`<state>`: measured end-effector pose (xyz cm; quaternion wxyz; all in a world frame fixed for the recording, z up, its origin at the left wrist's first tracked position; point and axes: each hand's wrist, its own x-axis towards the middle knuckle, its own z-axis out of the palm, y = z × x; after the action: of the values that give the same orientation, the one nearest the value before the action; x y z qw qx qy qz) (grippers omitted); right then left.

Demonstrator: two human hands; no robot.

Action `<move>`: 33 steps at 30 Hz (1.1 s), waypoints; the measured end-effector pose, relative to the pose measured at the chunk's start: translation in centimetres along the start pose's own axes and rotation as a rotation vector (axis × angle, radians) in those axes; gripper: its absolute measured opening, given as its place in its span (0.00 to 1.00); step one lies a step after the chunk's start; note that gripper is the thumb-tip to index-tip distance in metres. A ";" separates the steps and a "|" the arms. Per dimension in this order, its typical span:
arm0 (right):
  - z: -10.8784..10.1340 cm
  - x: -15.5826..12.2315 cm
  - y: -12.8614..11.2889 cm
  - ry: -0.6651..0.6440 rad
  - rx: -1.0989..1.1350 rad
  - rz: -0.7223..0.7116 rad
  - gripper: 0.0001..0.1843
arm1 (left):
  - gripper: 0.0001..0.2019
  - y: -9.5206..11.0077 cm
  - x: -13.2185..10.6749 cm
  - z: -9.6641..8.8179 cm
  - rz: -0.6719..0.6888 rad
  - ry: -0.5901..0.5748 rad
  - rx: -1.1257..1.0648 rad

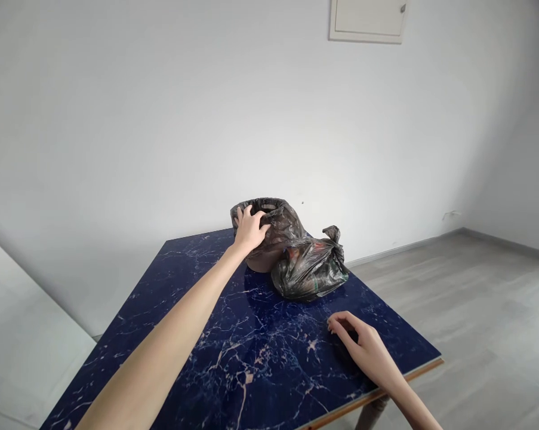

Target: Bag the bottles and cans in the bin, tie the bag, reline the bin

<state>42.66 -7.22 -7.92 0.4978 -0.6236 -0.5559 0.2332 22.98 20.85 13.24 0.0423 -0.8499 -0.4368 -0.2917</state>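
Note:
A small round bin [261, 258] lined with a dark plastic bag [282, 222] stands at the far side of the blue marbled table [197, 310]. My left hand [250, 229] reaches out and grips the liner at the bin's rim, fingers curled over it. To the right of the bin and touching it lies a tied, filled dark plastic bag [310, 269]. My right hand [363, 347] rests on the tabletop near the right edge, fingers loosely curled, holding nothing that I can see.
The table's right edge [425, 364] shows a wooden rim, and a table leg is visible beneath it. Grey floor [475, 310] lies to the right. A white wall stands behind, with a small white panel [367, 21] high up.

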 end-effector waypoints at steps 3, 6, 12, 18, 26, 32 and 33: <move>0.0 0.0 0.1 -0.001 -0.005 0.003 0.20 | 0.23 -0.3 0.5 0.2 0.060 -0.038 -0.058; 0.0 0.0 0.3 -0.009 -0.008 0.005 0.20 | 0.23 -0.5 0.9 0.2 0.120 -0.054 -0.120; 0.0 0.0 0.6 -0.024 -0.012 0.008 0.21 | 0.29 -1.0 -0.6 -0.4 0.223 -0.012 -0.209; 0.0 0.0 0.8 -0.025 -0.013 0.002 0.20 | 0.29 -3.1 -6.0 -0.3 0.173 0.209 -0.245; 0.1 0.2 1.1 0.014 -0.057 -0.044 0.20 | 0.19 -13.2 -15.8 2.6 -0.069 0.201 -0.156; 1.0 0.4 2.2 0.117 -0.159 -0.129 0.18 | 0.18 -20.1 -21.0 3.6 -0.190 -0.008 -0.093; 1.2 0.6 2.2 0.140 -0.183 -0.149 0.18 | 0.18 -20.7 -21.4 3.5 -0.192 -0.040 -0.089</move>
<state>42.79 -6.00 -10.13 0.4922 -0.6380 -0.5837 0.0997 -0.85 19.33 -4.88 -0.0323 -0.8109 -0.5034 -0.2965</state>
